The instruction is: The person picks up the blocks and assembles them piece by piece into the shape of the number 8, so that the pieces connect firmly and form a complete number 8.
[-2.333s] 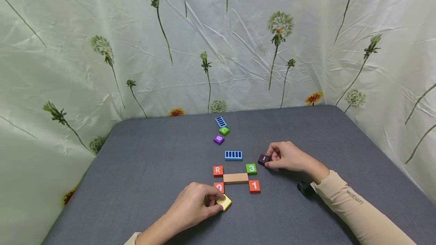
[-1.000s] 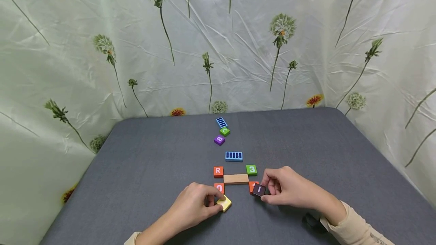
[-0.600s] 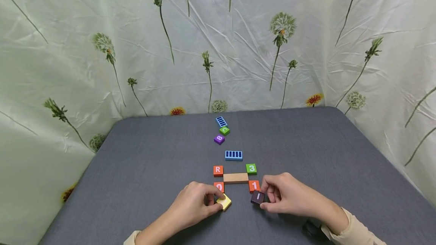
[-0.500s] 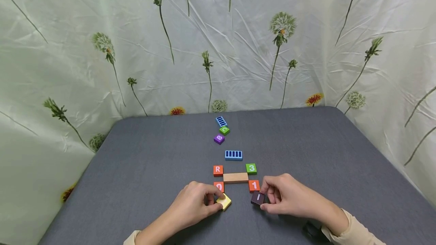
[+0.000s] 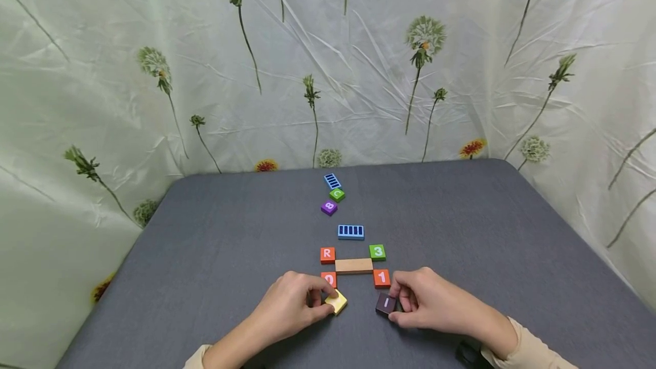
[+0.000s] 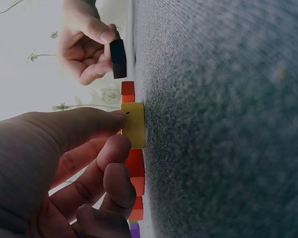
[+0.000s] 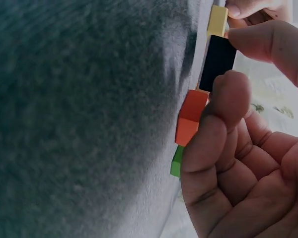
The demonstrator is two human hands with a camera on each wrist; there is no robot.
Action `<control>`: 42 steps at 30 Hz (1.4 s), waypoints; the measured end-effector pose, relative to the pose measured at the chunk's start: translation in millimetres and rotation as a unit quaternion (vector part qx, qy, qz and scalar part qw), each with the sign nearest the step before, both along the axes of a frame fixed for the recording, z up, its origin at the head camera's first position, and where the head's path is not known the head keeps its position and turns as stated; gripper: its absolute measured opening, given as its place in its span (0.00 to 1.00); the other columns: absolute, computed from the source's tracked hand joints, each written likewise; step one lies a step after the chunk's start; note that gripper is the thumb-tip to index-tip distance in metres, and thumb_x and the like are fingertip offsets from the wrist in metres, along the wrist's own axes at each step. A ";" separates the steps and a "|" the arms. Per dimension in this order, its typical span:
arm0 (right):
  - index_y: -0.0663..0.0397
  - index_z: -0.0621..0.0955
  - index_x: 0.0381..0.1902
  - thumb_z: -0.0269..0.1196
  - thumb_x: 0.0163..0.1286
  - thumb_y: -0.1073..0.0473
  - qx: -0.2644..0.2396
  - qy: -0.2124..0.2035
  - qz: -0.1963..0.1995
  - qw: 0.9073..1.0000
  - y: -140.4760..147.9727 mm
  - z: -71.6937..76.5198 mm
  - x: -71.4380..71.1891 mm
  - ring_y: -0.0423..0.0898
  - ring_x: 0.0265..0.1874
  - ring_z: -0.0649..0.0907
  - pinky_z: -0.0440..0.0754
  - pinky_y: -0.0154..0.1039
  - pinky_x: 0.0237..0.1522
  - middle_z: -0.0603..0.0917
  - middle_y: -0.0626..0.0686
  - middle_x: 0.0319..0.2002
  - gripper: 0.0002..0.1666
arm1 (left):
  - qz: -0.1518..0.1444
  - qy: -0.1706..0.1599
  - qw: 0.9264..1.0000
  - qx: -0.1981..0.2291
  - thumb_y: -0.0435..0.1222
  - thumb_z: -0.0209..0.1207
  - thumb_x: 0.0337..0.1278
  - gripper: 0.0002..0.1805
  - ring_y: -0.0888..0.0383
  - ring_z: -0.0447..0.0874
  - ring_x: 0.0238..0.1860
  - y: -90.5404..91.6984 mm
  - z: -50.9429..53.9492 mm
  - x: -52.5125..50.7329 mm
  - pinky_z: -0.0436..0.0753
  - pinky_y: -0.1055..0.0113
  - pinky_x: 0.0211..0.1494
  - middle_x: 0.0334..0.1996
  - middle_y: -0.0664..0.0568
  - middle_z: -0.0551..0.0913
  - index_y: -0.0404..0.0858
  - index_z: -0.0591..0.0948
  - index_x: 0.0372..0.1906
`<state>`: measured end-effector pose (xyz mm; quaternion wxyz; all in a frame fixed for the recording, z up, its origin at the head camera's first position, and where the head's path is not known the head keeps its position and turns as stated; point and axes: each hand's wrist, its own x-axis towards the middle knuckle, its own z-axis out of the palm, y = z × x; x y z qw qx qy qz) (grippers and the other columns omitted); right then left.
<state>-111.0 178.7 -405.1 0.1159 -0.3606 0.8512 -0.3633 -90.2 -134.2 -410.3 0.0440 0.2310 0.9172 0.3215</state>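
My left hand point(image 5: 289, 306) pinches a yellow tile point(image 5: 338, 303) between thumb and fingers; its corner lies close to the orange "0" tile point(image 5: 329, 280), which the fingers partly cover. In the left wrist view the yellow tile point(image 6: 134, 126) rests on the cloth. Between thumb and fingertips, my right hand point(image 5: 430, 303) holds a dark tile point(image 5: 385, 304) with a white bar mark, just nearer than the orange "1" tile point(image 5: 381, 278). A gap under the dark tile point(image 6: 118, 58) shows in the left wrist view. A plain wooden block point(image 5: 353, 266) spans between the orange tiles.
An orange "R" tile point(image 5: 327, 254) and green "3" tile point(image 5: 377, 251) sit beyond the block's ends. Farther lie a blue barred tile point(image 5: 351, 232), a purple "8" point(image 5: 329, 207), a green "C" point(image 5: 336, 194) and another blue tile point(image 5: 332, 181). A black object point(image 5: 467, 353) is beside the right wrist.
My right hand has brought the dark tile from beside the green "3" tile toward me, past the orange "1" tile, and a little closer still since half a second ago. The left hand stays put.
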 end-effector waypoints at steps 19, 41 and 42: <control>0.45 0.80 0.37 0.77 0.66 0.53 0.051 -0.038 -0.013 0.998 -8.4 -0.2 -5.9 0.26 0.22 0.73 0.73 0.27 0.25 0.77 0.33 0.23 0.14 | 0.001 -0.001 1.000 -0.003 0.36 0.78 0.56 0.08 0.75 0.69 0.21 -1.5 0.6 -0.3 0.69 0.74 0.26 0.19 0.71 0.75 0.52 0.92 0.39; 0.46 0.80 0.35 0.78 0.63 0.56 0.080 -0.024 -0.058 0.995 -10.3 4.0 -1.3 0.28 0.20 0.74 0.75 0.29 0.24 0.76 0.34 0.21 0.14 | -0.003 0.011 1.000 0.003 0.37 0.78 0.55 0.08 0.77 0.68 0.22 -1.1 -1.0 0.1 0.68 0.75 0.26 0.19 0.72 0.75 0.52 0.91 0.38; 0.46 0.80 0.35 0.78 0.63 0.56 0.080 -0.026 -0.059 0.995 -10.4 3.9 -1.4 0.28 0.20 0.74 0.75 0.29 0.25 0.76 0.34 0.21 0.14 | -0.004 0.010 1.000 0.002 0.37 0.78 0.55 0.08 0.77 0.68 0.22 -1.0 -1.1 0.1 0.68 0.74 0.26 0.19 0.72 0.75 0.52 0.91 0.38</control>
